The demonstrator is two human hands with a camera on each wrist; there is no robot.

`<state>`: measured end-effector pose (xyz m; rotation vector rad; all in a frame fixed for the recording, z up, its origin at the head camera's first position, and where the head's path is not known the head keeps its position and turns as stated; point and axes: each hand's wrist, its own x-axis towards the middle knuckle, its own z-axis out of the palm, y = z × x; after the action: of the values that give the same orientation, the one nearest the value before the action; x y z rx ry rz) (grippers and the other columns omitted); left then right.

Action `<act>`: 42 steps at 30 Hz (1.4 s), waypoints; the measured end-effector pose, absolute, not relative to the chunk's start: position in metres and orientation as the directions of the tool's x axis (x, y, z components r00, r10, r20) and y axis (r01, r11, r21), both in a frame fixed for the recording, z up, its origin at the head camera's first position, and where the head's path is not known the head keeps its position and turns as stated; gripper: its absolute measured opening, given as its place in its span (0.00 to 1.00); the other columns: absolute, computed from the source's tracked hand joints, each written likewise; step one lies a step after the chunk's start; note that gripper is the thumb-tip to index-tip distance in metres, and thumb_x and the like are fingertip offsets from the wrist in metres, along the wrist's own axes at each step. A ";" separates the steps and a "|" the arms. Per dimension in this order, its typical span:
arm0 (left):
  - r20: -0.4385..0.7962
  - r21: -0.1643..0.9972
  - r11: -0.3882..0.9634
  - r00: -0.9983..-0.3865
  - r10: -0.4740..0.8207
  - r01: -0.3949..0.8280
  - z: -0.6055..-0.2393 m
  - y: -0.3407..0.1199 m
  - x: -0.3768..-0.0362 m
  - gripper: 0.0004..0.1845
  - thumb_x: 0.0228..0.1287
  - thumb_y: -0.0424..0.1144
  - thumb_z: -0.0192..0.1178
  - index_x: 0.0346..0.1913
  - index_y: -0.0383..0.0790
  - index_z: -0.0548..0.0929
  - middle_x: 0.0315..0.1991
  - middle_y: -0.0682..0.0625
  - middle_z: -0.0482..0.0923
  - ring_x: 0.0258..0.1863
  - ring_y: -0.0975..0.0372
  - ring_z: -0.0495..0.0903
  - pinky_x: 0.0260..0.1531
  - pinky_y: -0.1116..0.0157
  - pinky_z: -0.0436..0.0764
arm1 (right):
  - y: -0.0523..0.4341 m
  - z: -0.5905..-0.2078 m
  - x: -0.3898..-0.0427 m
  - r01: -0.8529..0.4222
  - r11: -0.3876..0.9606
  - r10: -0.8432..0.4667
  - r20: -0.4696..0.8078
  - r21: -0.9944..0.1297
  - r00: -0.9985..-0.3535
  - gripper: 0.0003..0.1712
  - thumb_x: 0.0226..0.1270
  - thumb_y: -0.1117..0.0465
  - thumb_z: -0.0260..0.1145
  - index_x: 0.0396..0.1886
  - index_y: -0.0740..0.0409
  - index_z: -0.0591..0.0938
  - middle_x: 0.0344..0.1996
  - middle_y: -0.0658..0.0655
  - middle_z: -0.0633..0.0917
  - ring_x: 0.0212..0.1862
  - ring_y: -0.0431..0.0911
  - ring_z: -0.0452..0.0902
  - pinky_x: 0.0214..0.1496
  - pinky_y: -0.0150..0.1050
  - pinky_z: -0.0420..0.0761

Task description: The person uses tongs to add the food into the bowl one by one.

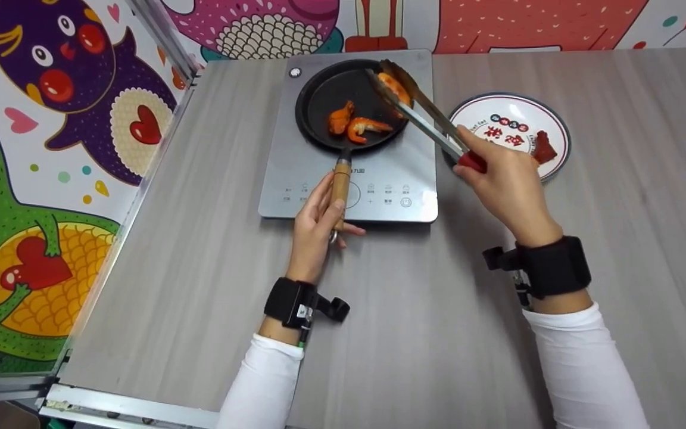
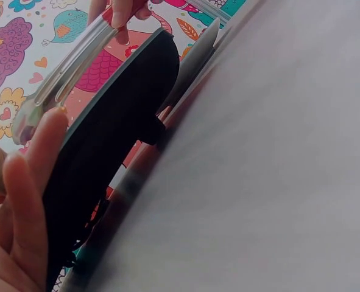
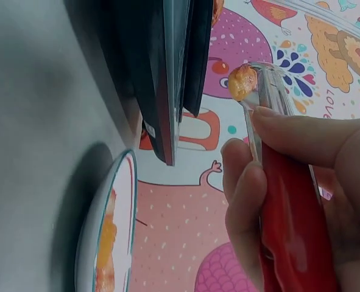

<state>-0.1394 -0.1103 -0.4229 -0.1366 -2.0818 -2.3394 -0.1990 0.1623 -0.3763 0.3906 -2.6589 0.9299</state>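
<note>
Shiny metal tongs with red plastic grips over a matt black pan, wooden-handled, on a glossy cooktop.

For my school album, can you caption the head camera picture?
Right hand lifts food with tongs over a frying pan; left hand holds its handle.

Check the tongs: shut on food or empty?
Shut on food: the tongs pinch an orange piece above the pan.
</note>
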 end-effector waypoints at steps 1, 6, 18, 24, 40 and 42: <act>0.072 0.991 -0.121 -0.996 0.054 0.065 -0.423 -0.110 -0.139 0.31 0.66 0.43 0.50 0.69 0.46 0.53 0.65 0.52 0.58 0.26 0.43 0.80 0.10 0.57 0.73 | 0.161 -0.376 -0.200 -0.344 0.751 -0.151 0.360 -0.564 -0.921 0.31 0.52 0.60 0.69 0.58 0.42 0.73 0.38 0.59 0.82 0.31 0.51 0.72 0.30 0.42 0.64; 0.066 0.991 -0.124 -0.996 0.060 0.058 -0.420 -0.107 -0.137 0.30 0.66 0.42 0.50 0.69 0.45 0.53 0.65 0.52 0.58 0.26 0.41 0.79 0.11 0.58 0.73 | 0.155 -0.379 -0.204 -0.328 0.735 -0.141 0.340 -0.594 -0.930 0.31 0.53 0.60 0.68 0.59 0.42 0.72 0.37 0.60 0.82 0.30 0.51 0.71 0.28 0.41 0.63; 0.052 0.992 -0.116 -0.997 0.051 0.046 -0.419 -0.106 -0.137 0.31 0.65 0.43 0.50 0.69 0.46 0.54 0.65 0.52 0.57 0.26 0.43 0.80 0.12 0.54 0.74 | 0.142 -0.388 -0.208 -0.331 0.739 -0.159 0.326 -0.587 -0.932 0.33 0.52 0.61 0.69 0.60 0.43 0.71 0.27 0.61 0.80 0.24 0.52 0.66 0.25 0.39 0.59; 0.049 0.993 -0.110 -0.998 0.050 0.044 -0.419 -0.107 -0.137 0.31 0.65 0.42 0.50 0.69 0.47 0.54 0.66 0.52 0.57 0.26 0.44 0.80 0.12 0.53 0.74 | 0.140 -0.392 -0.211 -0.351 0.742 -0.181 0.333 -0.572 -0.925 0.32 0.52 0.61 0.69 0.59 0.45 0.72 0.26 0.61 0.80 0.24 0.52 0.67 0.25 0.40 0.60; 0.072 0.990 -0.123 -0.996 0.053 0.065 -0.417 -0.109 -0.137 0.30 0.66 0.41 0.50 0.68 0.45 0.54 0.65 0.51 0.57 0.25 0.43 0.80 0.11 0.53 0.74 | 0.135 -0.395 -0.214 -0.352 0.736 -0.182 0.331 -0.579 -0.926 0.32 0.52 0.63 0.68 0.59 0.47 0.72 0.28 0.61 0.81 0.27 0.52 0.70 0.28 0.43 0.66; 0.073 0.990 -0.122 -0.996 0.052 0.067 -0.417 -0.109 -0.138 0.30 0.65 0.41 0.50 0.68 0.45 0.54 0.65 0.51 0.57 0.25 0.43 0.80 0.11 0.53 0.74 | 0.135 -0.395 -0.215 -0.353 0.741 -0.183 0.335 -0.572 -0.925 0.32 0.52 0.63 0.68 0.59 0.48 0.72 0.28 0.61 0.81 0.26 0.52 0.70 0.27 0.42 0.65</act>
<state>-0.1377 -0.1093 -0.4172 -0.1402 -2.0744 -2.3420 -0.2146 0.1352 -0.3949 0.4213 -2.6854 0.9582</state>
